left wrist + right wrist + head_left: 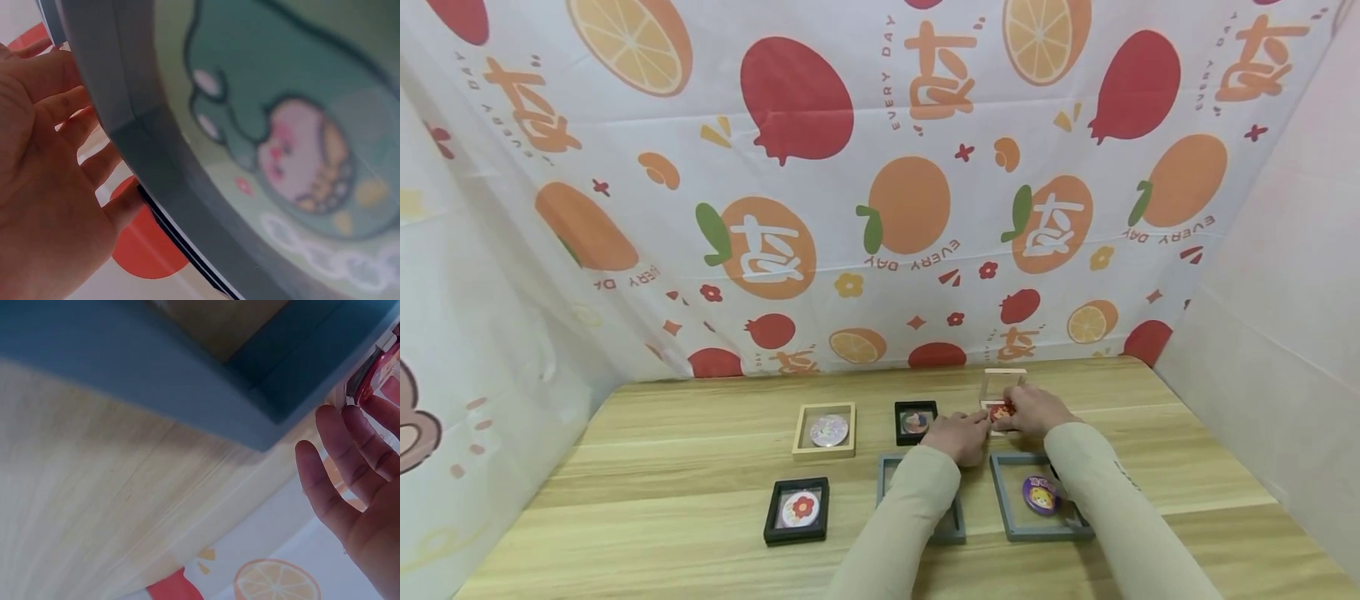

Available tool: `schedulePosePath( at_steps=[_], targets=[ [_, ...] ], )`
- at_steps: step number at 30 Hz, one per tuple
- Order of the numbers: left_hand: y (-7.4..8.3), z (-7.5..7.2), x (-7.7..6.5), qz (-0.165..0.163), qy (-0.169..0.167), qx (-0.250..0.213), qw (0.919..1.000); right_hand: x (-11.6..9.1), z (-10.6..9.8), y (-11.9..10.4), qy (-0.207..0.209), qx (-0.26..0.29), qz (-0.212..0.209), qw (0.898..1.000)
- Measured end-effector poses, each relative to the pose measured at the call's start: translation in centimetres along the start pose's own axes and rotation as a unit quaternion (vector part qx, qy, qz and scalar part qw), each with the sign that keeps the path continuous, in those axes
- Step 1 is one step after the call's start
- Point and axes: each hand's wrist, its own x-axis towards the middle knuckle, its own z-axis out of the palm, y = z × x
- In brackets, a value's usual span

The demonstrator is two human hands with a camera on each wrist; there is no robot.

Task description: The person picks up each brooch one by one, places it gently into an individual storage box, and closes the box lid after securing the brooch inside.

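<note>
A small pale wooden frame (1004,372) lies hinged open at the back right in the head view. Over its front half is a round red badge (1001,412), which my right hand (1039,410) pinches between thumb and fingers. My left hand (958,438) rests beside it, its fingertips touching the frame's left edge. In the right wrist view, part of the red badge (373,378) shows at the fingers, mostly cut off. The left wrist view shows loosely bent fingers behind a large grey frame holding a green cartoon badge (250,119).
Two grey frames stand nearer me under my forearms; the right one (1004,500) holds a purple bear badge (1040,495). Leftward are a black frame (898,425), a pale wooden frame (801,429) and another black frame (771,515), each with a badge. A printed curtain (820,325) hangs behind.
</note>
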Motion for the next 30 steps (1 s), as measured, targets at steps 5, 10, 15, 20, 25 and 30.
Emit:
schedulePosePath(
  at_steps=[5, 10, 15, 20, 25, 30],
  targets=[
    [-0.5, -0.5, 0.2, 0.003, -0.008, -0.052, 0.9986, 0.1, -0.1, 0.5, 0.005, 0.006, -0.008, 1.0],
    [-1.6, -0.8, 0.5, 0.027, 0.018, -0.101, 0.9943, -0.3, -0.8, 1.2, 0.018, 0.042, -0.018, 0.999],
    [-2.0, -1.1, 0.9, 0.023, 0.06, -0.134, 0.9889, -0.9, -1.2, 2.6, 0.049, 0.078, -0.012, 0.996],
    [-2.1, -1.7, 1.3, 0.024, 0.085, -0.142, 0.986, -1.4, -1.4, 3.4, 0.07, 0.094, 0.005, 0.993],
    [-2.2, -1.9, 1.3, 0.018, 0.091, -0.16, 0.9827, -1.3, -1.8, 3.6, 0.089, 0.086, 0.005, 0.992],
    [-2.3, -1.9, 1.2, 0.022, 0.094, -0.174, 0.98, -1.0, -1.9, 3.8, 0.098, 0.088, -0.008, 0.991]
  ],
)
